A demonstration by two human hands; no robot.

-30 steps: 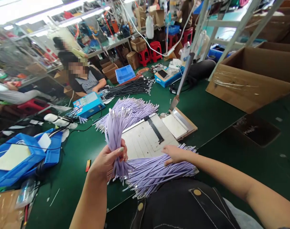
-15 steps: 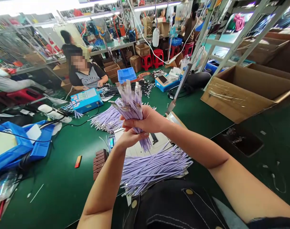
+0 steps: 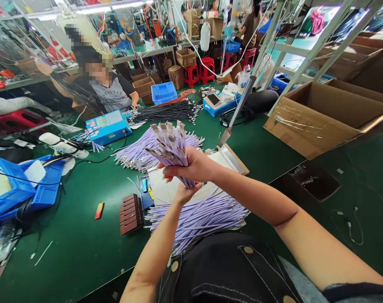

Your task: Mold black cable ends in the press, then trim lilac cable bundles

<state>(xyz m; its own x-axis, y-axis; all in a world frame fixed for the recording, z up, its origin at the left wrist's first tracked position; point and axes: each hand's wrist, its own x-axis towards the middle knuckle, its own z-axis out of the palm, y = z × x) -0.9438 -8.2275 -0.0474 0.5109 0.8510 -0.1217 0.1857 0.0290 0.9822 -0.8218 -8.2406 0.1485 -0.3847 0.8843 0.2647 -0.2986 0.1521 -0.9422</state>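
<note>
A bundle of flat purple cables with metal-tipped ends stands upright, slightly tilted, above the table. My right hand is closed around its middle, fingers wrapped round the cables. Just below, my left hand is closed at the lower part of the bundle, its fingers largely hidden. A loose pile of purple cables lies nearest my body. Behind the held bundle lies another purple cable pile. Between the piles is a pale paper cutter board with its long metal arm raised.
A brown slotted block and an orange lighter lie to the left. Blue trays sit further left, a blue box ahead. A large carton stands at right. Across the table, a co-worker lifts black cables.
My left hand has slid down and right beneath my right hand, and the bundle has sunk a little in view. The co-worker's arm has swung up with black cables.
</note>
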